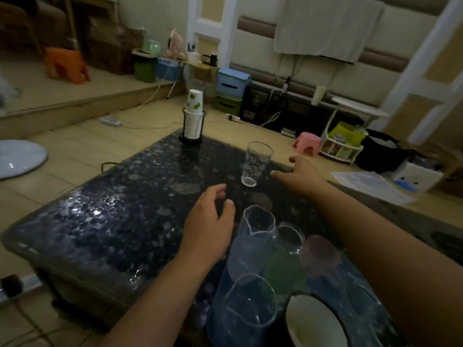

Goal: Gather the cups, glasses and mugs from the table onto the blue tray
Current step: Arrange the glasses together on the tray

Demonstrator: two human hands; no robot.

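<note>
Room: dim living space with tiled floor; clutter of boxes and stools along the far wall, upper half of the frame.
Table: dark, glossy pebbled top filling the middle of the frame.
Paper cups: a stack in a black holder at the table's far edge, upper centre; whether they count as cups to gather I cannot say.
Left hand: centre frame, low over the table, fingers loosely curled and apart, holding nothing; just beside the frosted cup.
Tray: blue, lower right, mostly covered by glassware and the right forearm.
On the tray: frosted cup, green glass, pink cup, a clear glass nearest the camera, and a white mug with a dark rim.
Tall glass: clear with white dots, upright on the table, centre right; not yet on the tray.
Right hand: just right of the tall glass, fingers spread, not touching it.
Progress: five pieces look gathered; the tall glass appears to be what remains, perhaps the paper cups too.
Hard to see: tray edges are blurred; the mug is cut off by the bottom of the frame.
</note>
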